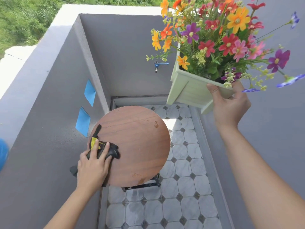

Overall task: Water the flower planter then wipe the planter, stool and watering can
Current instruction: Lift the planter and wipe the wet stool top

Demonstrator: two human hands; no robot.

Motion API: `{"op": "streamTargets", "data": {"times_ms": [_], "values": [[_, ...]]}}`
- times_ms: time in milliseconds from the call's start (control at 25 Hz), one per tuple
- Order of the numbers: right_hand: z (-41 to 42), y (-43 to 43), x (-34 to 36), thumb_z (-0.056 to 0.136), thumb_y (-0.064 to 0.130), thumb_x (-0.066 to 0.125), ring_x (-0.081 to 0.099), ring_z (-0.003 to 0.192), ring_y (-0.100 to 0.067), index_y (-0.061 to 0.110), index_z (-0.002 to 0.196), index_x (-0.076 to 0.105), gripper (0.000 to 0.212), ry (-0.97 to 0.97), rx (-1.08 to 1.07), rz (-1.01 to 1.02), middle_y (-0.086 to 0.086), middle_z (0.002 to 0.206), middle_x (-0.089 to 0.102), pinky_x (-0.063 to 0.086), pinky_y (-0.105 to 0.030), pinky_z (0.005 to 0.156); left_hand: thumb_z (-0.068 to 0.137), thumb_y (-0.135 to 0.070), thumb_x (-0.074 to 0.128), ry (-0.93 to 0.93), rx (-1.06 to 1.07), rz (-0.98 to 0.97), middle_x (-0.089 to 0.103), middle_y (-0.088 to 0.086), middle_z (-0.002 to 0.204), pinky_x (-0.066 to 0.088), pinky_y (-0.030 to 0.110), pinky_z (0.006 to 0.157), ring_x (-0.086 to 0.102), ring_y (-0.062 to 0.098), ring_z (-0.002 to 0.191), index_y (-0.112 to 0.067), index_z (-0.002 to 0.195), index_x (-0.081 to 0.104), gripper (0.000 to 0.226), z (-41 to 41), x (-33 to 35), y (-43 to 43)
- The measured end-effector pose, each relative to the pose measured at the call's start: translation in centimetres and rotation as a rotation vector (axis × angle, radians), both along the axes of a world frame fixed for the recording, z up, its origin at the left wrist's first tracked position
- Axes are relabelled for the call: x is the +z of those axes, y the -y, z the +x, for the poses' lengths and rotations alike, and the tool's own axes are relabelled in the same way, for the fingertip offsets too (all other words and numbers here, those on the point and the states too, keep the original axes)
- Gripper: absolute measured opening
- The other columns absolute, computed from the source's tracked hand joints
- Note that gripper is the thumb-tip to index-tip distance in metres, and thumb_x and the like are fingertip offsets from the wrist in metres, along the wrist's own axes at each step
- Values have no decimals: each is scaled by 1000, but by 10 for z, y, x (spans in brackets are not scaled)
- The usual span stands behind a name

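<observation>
A round brown wooden stool [137,138] stands on the tiled floor in the middle. My left hand [93,167] presses a black and yellow cloth [105,148] flat onto the stool's left edge. My right hand [229,104] holds a pale green planter [189,90] by its lower right corner, lifted in the air at the upper right and tilted. The planter is full of colourful flowers [222,35]. A few damp spots show on the stool top. No watering can is clearly in view.
A blue tap [158,64] sticks out of the grey back wall. Grey walls close in on the left and right. Two blue squares [87,106] are on the left wall. A blue object [3,152] shows at the left edge. Greenery lies beyond the wall.
</observation>
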State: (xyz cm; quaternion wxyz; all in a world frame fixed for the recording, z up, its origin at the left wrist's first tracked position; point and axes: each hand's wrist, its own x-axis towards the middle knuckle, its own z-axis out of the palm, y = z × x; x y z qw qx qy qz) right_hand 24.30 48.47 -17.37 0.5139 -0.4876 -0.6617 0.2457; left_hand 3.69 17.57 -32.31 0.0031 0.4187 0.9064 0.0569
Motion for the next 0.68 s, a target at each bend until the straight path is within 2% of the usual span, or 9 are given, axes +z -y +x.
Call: {"op": "streamTargets", "data": {"times_ms": [80, 160, 280, 360, 440, 520, 600, 680], "values": [[1, -2, -1, 66, 61, 69, 35, 53, -18, 35, 58, 31, 47, -13, 0, -7, 1, 54, 45, 32, -31, 56, 93, -44, 46, 29, 190, 27, 42, 19, 145, 43, 59, 84, 43, 47, 102, -23, 131, 56, 45, -32, 1, -23], [2, -3, -4, 66, 60, 69, 33, 51, -16, 34, 58, 31, 47, -14, 0, -9, 2, 52, 42, 30, -30, 56, 95, -40, 45, 64, 299, 44, 32, 18, 151, 34, 57, 97, 36, 47, 114, -22, 139, 47, 47, -56, 2, -59], [2, -4, -7, 66, 59, 70, 36, 55, -21, 32, 61, 34, 45, -4, -9, -5, -1, 55, 44, 33, -32, 57, 96, -36, 46, 23, 213, 99, 30, 21, 151, 33, 56, 97, 35, 47, 115, -13, 139, 45, 49, -70, -1, -121], [0, -3, -8, 66, 57, 71, 38, 56, -21, 34, 60, 33, 45, -3, -15, -6, 1, 56, 45, 34, -32, 57, 97, -41, 42, 44, 125, 82, 27, 17, 153, 31, 52, 100, 34, 44, 120, -15, 142, 41, 52, -59, 2, -160], [-2, -3, -10, 66, 57, 71, 38, 57, -21, 33, 59, 33, 46, -22, -13, -6, 6, 54, 44, 34, -33, 57, 98, -44, 34, 70, -15, 54, 23, 11, 156, 29, 48, 103, 31, 40, 124, -20, 145, 36, 53, -37, 4, -193], [-3, -4, -12, 64, 60, 70, 40, 57, -21, 30, 62, 37, 45, -34, -19, -12, 3, 55, 46, 37, -34, 57, 97, -48, 24, 33, -281, 19, 27, 8, 155, 34, 47, 102, 36, 40, 121, -22, 143, 39, 55, -10, 2, -211], [-4, -3, -13, 63, 63, 69, 41, 57, -22, 28, 66, 40, 46, -36, -30, -11, -4, 59, 50, 39, -36, 58, 93, -48, 25, -4, -596, 24, 44, 9, 146, 46, 50, 89, 48, 40, 108, -19, 133, 53, 56, 17, 2, -209], [-5, -4, -12, 63, 65, 68, 44, 58, -23, 28, 70, 42, 46, -31, -32, -4, -10, 61, 54, 40, -37, 59, 94, -45, 36, -22, -860, 66, 57, 6, 135, 52, 44, 79, 54, 35, 98, -19, 122, 63, 47, 41, 3, -189]]}}
